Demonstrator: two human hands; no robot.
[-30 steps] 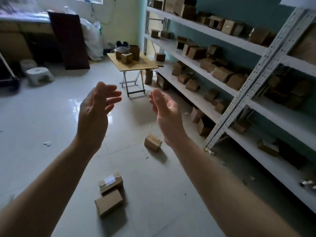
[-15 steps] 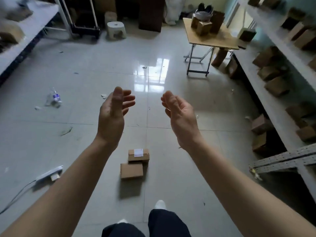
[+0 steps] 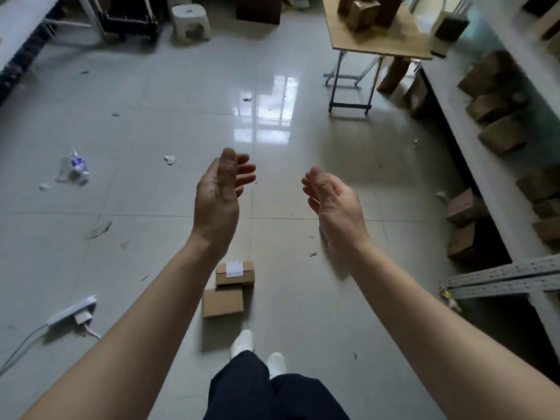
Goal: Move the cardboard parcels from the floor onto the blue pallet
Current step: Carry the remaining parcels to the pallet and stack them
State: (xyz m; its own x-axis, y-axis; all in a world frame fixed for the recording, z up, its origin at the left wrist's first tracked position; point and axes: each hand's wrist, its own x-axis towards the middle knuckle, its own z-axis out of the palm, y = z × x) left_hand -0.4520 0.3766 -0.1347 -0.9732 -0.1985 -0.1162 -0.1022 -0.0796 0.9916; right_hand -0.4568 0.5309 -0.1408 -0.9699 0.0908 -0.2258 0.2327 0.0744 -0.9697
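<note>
1. The pale tiled floor (image 3: 151,122) fills most of the view, glossy, with scraps of litter on it.
2. A white shelf (image 3: 491,189) runs along the right side. Brown cardboard boxes (image 3: 503,137) sit on it, and more boxes (image 3: 462,204) stand on the floor under its edge. All look closed, so their contents cannot be seen.
3. A folding wooden counter (image 3: 391,37) stands at the top right, with a few cardboard boxes (image 3: 362,12) grouped on top.
4. Two bare forearms reach forward. The left hand (image 3: 219,201) and the right hand (image 3: 336,204) hang in the air with palms facing each other, well apart.
5. The left fingers (image 3: 242,171) are spread and nearly straight. The right fingers (image 3: 310,180) are loosely curved. Neither hand holds or touches anything.
6. Dark trousers (image 3: 257,389) and white shoes (image 3: 242,342) show at the bottom edge.
7. A pale plastic stool (image 3: 191,21) stands at the far end of the floor.
8. Two cardboard parcels lie on the floor just in front of the shoes, touching each other. The farther, labelled parcel (image 3: 235,272) has a white sticker on top. The nearer, plain parcel (image 3: 222,303) is bare. Both are closed.
9. A white power strip (image 3: 72,312) with a plug in it lies on the floor at the left, its cable trailing away.
10. A clear plastic bottle (image 3: 77,166) lies on its side farther left.
</note>
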